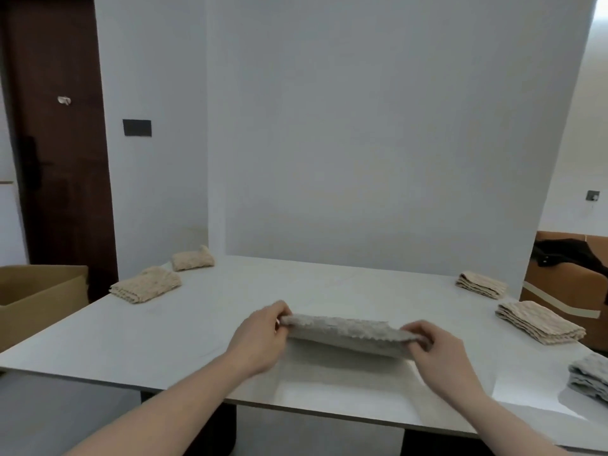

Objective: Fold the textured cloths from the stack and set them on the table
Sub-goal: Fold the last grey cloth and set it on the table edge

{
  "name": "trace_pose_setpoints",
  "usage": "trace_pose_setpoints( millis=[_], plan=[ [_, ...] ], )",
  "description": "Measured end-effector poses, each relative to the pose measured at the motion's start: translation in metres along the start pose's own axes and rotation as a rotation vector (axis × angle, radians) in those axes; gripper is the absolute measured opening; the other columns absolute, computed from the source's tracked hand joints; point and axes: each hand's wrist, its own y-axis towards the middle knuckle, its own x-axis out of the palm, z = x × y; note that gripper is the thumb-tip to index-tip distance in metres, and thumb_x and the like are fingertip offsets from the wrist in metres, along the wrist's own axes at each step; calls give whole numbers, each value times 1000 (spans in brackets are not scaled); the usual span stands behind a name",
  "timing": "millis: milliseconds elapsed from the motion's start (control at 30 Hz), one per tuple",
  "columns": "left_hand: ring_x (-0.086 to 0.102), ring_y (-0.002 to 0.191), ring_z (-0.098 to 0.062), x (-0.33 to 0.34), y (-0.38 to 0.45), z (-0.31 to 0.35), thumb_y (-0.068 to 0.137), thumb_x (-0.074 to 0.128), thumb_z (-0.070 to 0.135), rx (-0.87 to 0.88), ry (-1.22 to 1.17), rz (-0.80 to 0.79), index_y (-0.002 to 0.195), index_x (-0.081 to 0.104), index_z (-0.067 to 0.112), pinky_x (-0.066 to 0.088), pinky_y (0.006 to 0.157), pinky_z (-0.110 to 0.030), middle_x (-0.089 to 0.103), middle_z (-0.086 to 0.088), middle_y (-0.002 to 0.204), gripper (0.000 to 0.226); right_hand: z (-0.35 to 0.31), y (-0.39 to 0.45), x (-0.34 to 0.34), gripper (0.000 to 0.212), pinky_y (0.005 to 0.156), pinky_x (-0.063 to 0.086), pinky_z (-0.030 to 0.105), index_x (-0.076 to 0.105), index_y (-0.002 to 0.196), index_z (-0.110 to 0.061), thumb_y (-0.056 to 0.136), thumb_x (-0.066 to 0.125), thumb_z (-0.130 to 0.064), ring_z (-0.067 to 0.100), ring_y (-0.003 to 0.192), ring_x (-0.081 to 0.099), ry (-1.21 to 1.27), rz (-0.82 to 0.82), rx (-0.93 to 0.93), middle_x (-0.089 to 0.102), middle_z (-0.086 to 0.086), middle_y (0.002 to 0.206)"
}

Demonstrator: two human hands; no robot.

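- Pale grey walls rise behind a white desk (197, 334), with a dark wooden door (62, 143) at the left and a cardboard box (39, 291) standing beside the desk's left edge.
- Both hands work at the near middle of the desk, each at one end of a grey textured cloth (348, 334) already doubled into a long band.
- Its long axis runs left to right across the person, so the ends lie straight out in front of each hand and neither hand is clearly nearer.
- Left hand (260, 334): fingers curl over the left end and pinch the folded layers together.
- Right hand (441, 347): thumb and fingers pinch the right end in the same way.
- Judging by the shadow under it, the band seems lifted a little off the desk, though its lower edge may still touch.
- As I read it, the next fold would bring one end over toward the other along that axis.
- This fabric looks thick and nubby, like waffle weave or terry, soft enough to sag between the grips.
- Two beige folded cloths (146, 286) sit at the far left of the desk, their surface ribbed and their shape squarish.
- Along the right edge lie two more beige bundles (539, 322), flat and layered.
- At the near right corner sits a grey stack (590, 376), partly cut off by the frame, of the same grey as the held cloth.
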Motion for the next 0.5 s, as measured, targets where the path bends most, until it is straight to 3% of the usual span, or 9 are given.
trace_pose_setpoints(
  millis=[100,267,400,500],
  plan=[
    [63,75,-11,-37,15,17,96,58,24,53,-123,113,90,57,33,55,73,-38,67,9,79,11,-33,22,-26,20,71,45,18,74,86,-31,88,69,-12,-5,85,65,87,133,-58,74,-19,85],
    [52,60,-8,-85,46,53,101,57,31,110,-295,273,91,59,29,46,61,-30,65,5,75,10,-83,57,-60,5,70,47,31,75,89,-23,92,70,-24,12,80,66,206,261,-102,74,-8,82],
    [51,63,-12,-97,58,63,104,51,34,83,-303,305,97,58,26,41,61,-27,63,1,75,13,-98,71,-70,12,67,46,32,70,84,-23,92,72,-32,15,75,64,190,274,-120,71,-4,77],
    [57,67,-14,-84,63,55,103,52,37,8,-224,238,87,57,31,44,65,-32,65,3,77,17,-87,76,-62,25,67,48,37,67,79,-17,94,69,-37,20,73,63,111,196,-71,69,2,73]
  ],
)
